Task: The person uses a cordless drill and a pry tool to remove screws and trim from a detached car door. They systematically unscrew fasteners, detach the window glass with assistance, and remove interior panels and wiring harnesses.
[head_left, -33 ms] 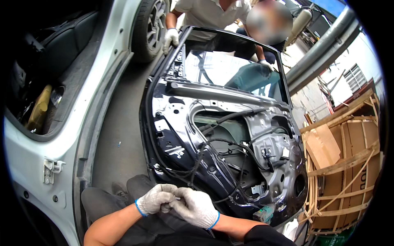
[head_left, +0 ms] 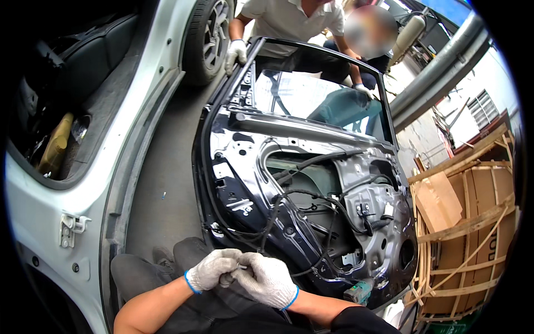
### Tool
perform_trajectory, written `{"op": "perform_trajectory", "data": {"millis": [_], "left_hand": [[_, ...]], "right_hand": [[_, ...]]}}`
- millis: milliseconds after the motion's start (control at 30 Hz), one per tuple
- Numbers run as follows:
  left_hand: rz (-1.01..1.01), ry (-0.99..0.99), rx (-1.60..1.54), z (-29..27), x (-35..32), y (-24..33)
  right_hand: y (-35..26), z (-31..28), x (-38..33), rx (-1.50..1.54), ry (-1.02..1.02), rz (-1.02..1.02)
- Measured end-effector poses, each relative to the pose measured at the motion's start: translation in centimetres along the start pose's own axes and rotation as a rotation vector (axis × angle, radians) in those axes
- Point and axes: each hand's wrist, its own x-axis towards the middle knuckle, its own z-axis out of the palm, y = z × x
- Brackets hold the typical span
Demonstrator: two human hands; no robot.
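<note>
In white knit gloves with blue cuffs, my left hand (head_left: 214,270) and my right hand (head_left: 269,281) meet above my lap. The fingers of both are closed together around something small, of which only a thin pale bit shows; its kind is hidden. Just beyond them a dark car door (head_left: 245,146) stands with its bare inner side toward me, black wiring (head_left: 311,193) looping across it and the window glass (head_left: 297,94) in its upper frame. A co-worker's gloved hand (head_left: 236,55) grips the frame at upper left; their other glove (head_left: 363,90) rests at the glass on the right.
To the left is a white car body (head_left: 83,214) with an open doorway and a wheel (head_left: 208,42). A teal power tool (head_left: 359,290) sits at the door's lower right. Wood-slatted cardboard crating (head_left: 470,239) stands right. A second person (head_left: 371,33) is behind the door.
The surroundings have shifted slightly in the picture. My hands stay together, with only a slight movement of the fingers.
</note>
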Motion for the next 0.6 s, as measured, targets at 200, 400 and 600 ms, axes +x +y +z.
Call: {"op": "perform_trajectory", "data": {"millis": [200,400,600], "left_hand": [[-0.038,0.209,0.084,0.9,-0.7,-0.3],[0.132,0.331,-0.056,0.9,-2.3,2.1],[0.197,0.390,-0.025,0.5,-2.4,3.0]], "right_hand": [[-0.3,0.2,0.9,0.156,-0.163,0.122],[10.6,-10.3,-1.2,-0.411,0.410,0.449],[24.2,-13.3,-5.3,-0.818,-0.207,0.359]]}}
